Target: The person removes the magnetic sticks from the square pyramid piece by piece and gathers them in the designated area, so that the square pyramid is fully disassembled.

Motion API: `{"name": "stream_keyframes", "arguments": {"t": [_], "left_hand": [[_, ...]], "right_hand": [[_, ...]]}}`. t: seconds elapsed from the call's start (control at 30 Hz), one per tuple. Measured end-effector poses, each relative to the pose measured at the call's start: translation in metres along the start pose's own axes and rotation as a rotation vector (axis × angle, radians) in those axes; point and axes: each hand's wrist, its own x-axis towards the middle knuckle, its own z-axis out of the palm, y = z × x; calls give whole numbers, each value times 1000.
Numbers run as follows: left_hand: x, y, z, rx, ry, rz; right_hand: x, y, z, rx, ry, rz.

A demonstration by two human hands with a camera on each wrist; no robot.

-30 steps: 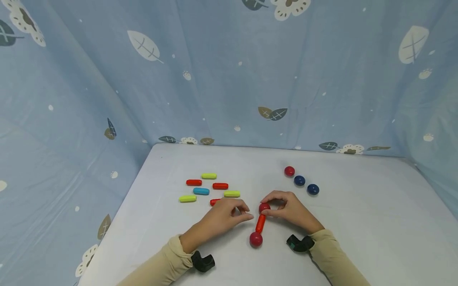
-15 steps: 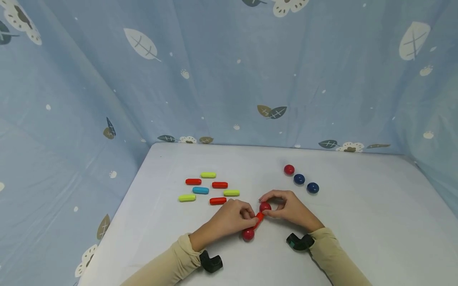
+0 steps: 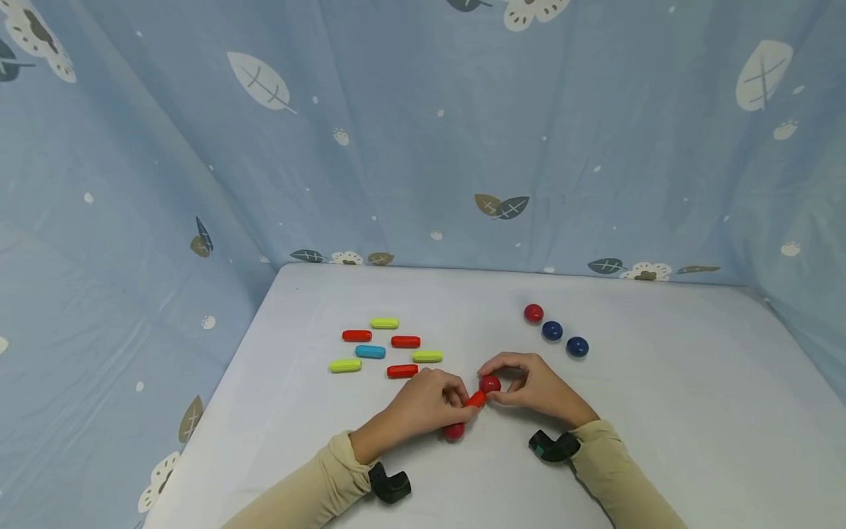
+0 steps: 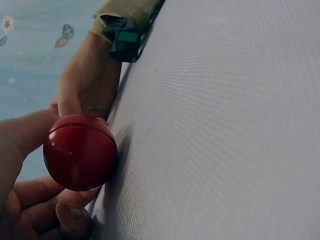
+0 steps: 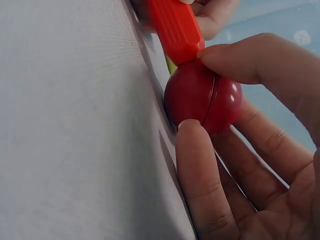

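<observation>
My left hand (image 3: pixel 426 400) pinches a red ridged stick (image 3: pixel 475 399) between thumb and fingers. A dark red ball (image 4: pixel 80 152) is joined to the stick's near end, below the left fingers in the head view. At the far end, another dark red ball (image 5: pixel 202 97) meets the stick's tip. My right hand (image 3: pixel 538 389) grips this far ball with thumb and fingertips, as the right wrist view shows, low over the white table (image 3: pixel 661 411). Part of the stick is hidden behind the left fingers.
Several loose sticks lie left of centre: red (image 3: pixel 357 336), yellow-green (image 3: pixel 384 323) and one blue (image 3: pixel 370 352). Toward the back right rest one red ball (image 3: pixel 534 313) and two dark blue balls (image 3: pixel 551 330). A patterned blue curtain (image 3: pixel 396 132) hangs behind the table.
My left hand has come right and taken hold of the red stick. The near ball has swung left and slightly up in the head view. My right hand has stayed at the far ball.
</observation>
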Motion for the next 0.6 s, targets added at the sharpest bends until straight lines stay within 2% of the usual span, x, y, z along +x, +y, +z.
{"name": "stream_keyframes", "arguments": {"t": [0.6], "left_hand": [[1,0,-2,10,-21,3]], "right_hand": [[0,-2,1,-39,27,-1]]}}
